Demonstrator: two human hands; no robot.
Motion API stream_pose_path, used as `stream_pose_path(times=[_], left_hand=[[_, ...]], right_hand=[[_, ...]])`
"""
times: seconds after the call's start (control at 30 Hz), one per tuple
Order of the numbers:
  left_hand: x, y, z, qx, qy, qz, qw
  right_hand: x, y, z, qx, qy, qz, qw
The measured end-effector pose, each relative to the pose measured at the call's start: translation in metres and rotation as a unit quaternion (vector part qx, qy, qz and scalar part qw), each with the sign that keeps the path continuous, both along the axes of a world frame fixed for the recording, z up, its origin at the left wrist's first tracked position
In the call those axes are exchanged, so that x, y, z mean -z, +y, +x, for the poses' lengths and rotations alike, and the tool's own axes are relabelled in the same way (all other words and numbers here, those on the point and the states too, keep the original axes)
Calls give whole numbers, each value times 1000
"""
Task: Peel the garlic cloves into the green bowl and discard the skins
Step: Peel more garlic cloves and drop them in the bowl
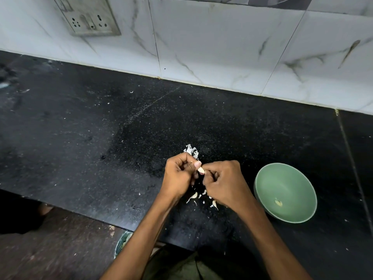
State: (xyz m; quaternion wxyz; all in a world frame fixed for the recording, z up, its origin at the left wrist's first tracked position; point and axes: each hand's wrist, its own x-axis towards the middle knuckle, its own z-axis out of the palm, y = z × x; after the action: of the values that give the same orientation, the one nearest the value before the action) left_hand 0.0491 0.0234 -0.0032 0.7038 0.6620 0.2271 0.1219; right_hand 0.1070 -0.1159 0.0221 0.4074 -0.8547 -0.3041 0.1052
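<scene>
So we see both hands over the black counter: left hand and right hand each have fingers curled and pinching one garlic clove between them, just left of the green bowl. We count one peeled piece lying inside the bowl, loose skins on the counter under the hands and a second skin pile just behind them. Backdrop is a marble-tiled wall with a socket plate.
</scene>
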Motion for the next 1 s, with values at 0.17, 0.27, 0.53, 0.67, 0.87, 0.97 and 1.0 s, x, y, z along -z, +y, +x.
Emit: stream_pose_path(times=[0.17,0.27,0.53,0.67,0.87,0.97,1.0], left_hand=[[-5,-4,1,-11,-27,-80,996],[-7,-7,0,-20,-43,-105,993],[-13,-8,-1,-25,-67,-118,990],[-14,-6,0,-2,-32,-93,995],[-15,1,-1,43,38,-91,994],[-16,2,-1,48,64,-109,991],[-17,1,-1,50,69,-125,988]], right_hand=[[-6,-1,2,43,197,112,973],[-6,-4,5,30,234,166,958],[-7,-6,4,53,233,211,948],[-10,-8,4,49,205,156,965],[-14,-15,7,27,173,117,978],[-14,-16,7,22,165,121,979],[-13,-16,7,19,161,124,979]])
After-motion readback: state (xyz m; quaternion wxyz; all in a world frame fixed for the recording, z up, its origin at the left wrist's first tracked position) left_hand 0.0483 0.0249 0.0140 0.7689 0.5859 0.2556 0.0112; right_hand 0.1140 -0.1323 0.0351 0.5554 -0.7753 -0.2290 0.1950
